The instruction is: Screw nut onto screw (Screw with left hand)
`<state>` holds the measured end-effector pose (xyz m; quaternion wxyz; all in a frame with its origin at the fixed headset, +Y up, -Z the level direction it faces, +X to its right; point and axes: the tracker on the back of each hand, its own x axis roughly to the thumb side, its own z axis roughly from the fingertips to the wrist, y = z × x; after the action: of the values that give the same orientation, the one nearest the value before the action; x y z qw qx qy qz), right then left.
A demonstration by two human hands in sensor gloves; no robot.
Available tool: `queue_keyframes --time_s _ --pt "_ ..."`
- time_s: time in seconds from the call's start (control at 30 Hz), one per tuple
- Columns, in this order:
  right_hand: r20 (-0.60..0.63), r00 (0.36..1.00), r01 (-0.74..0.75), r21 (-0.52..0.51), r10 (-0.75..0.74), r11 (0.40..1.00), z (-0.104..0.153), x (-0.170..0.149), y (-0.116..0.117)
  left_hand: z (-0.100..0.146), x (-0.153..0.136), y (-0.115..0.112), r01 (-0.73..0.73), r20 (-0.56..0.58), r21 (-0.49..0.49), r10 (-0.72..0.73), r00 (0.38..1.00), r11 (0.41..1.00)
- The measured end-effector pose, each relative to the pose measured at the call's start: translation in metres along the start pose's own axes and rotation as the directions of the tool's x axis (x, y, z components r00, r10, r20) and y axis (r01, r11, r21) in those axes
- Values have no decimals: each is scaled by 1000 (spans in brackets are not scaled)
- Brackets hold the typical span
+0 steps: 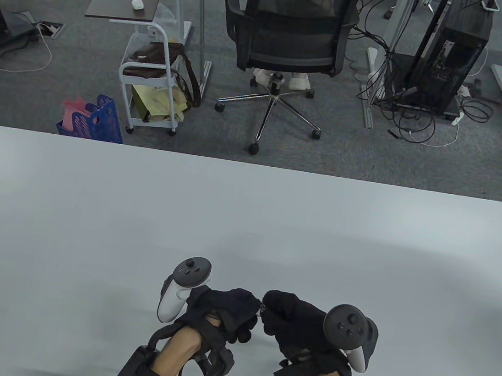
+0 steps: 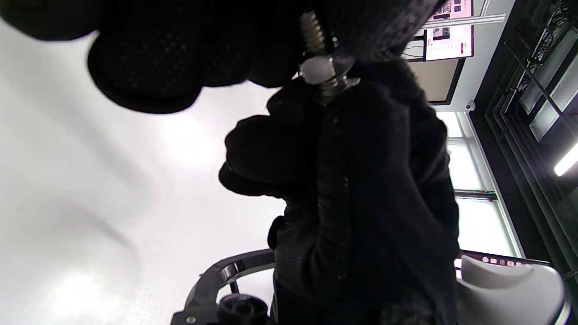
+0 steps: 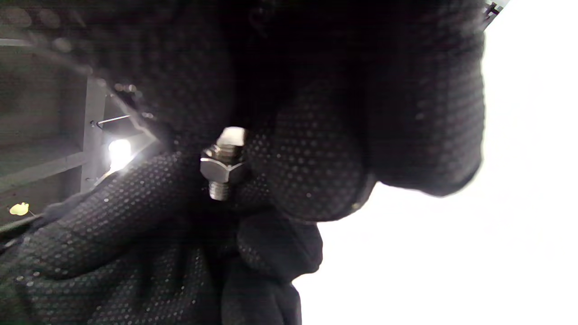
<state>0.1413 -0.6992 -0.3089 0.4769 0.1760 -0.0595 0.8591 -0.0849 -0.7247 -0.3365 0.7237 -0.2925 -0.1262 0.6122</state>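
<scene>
Both gloved hands meet low over the white table (image 1: 246,224), fingertips together. Between them is a small metal screw (image 1: 261,310) with a hex nut on its thread. In the left wrist view the threaded shaft (image 2: 310,27) runs up into my left hand's fingers (image 2: 149,67), and the nut (image 2: 321,71) sits against my right hand's fingers (image 2: 361,149). In the right wrist view the nut (image 3: 221,169) lies against my right fingers (image 3: 302,176), with a short thread end (image 3: 220,190) poking out toward the left-hand fingers (image 3: 113,212). My left hand (image 1: 253,312) pinches the screw; my right hand (image 1: 267,314) pinches the nut.
The table's far edge (image 1: 254,164) runs across the middle of the table view. Beyond it on the floor stand an office chair (image 1: 289,40), a white cart (image 1: 154,78) and a blue basket (image 1: 95,121).
</scene>
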Motion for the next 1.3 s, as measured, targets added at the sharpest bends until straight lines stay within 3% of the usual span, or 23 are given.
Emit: queue_keyframes --time_s 0.1,0.33,0.5,0.63,0.83,1.0,1.3 --pt "2 1000 5 -2 -5 1000 0 0 0 0 0 0 -12 4 -55 12 1000 998" --pt "2 1000 -11 -5 11 1000 0 0 0 0 -1 -2 -2 -7 0 2 1000 1000" --pt "2 1000 -1 -6 1 1000 0 1 0 0 1 -1 -16 10 -55 17 1000 998" --pt "4 1000 -2 -6 2 1000 0 1 -1 1 -1 -1 -26 9 1 26 1000 1000" --pt "16 1000 -21 0 21 1000 0 2 1 0 0 -1 -5 2 -57 5 1000 998" --pt "11 1000 -12 -2 12 1000 0 2 0 0 -5 1 -23 -21 0 23 1000 1000" --pt "8 1000 0 3 0 1000 0 3 0 0 -2 0 -43 5 -76 44 999 996"
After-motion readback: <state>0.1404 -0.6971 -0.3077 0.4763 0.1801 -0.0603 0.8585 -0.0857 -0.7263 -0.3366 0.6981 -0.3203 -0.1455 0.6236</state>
